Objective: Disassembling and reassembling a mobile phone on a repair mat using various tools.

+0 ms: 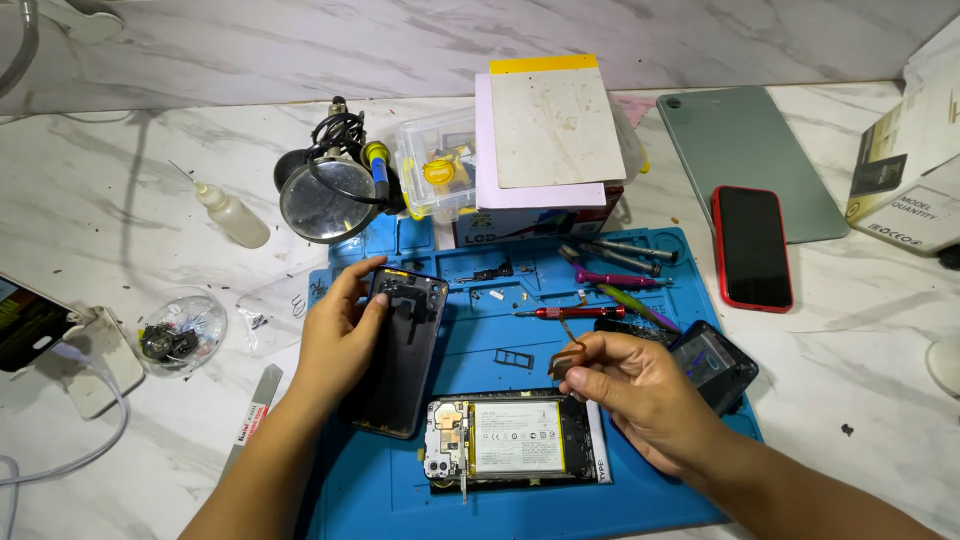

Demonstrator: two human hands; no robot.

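A: Where is the back cover?

B: I see my left hand [340, 335] clasping the dark phone back cover [400, 350], its long axis running away from me, tilted slightly right. My right hand [640, 395] pinches 1 small brownish flex part [566, 358], just right of the cover and above the opened phone [510, 440] on the blue mat [500, 500].

A: Which hand is nearer the cover?

B: The left, already touching it.

red phone [752, 248], dark screen, right | white-yellow battery label [516, 437], centre | cardboard box [915, 150], far right
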